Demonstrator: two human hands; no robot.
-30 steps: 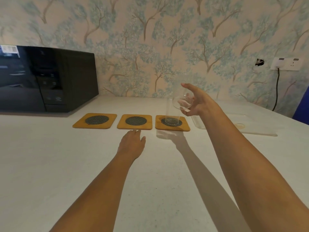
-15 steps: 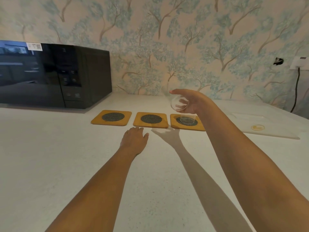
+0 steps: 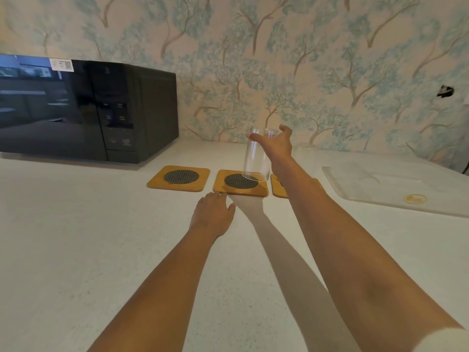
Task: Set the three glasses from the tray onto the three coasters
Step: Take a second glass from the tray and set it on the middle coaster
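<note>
Right grip: we had the right hand (image 3: 275, 144) closed round the rim of the glass (image 3: 256, 156).
Glass: just above the middle coaster (image 3: 241, 183), tilted.
Left grip: left hand (image 3: 212, 215) flat on bench, empty.
Handling: light, slick, fragile (better held mid-wall).

White speckled bench (image 3: 76, 250) along a wall (image 3: 304, 59) papered in pale peach with blue-green trees. Black microwave (image 3: 83, 110) back left, against the wall. Warm, even light; soft shadows on the bench.
</note>
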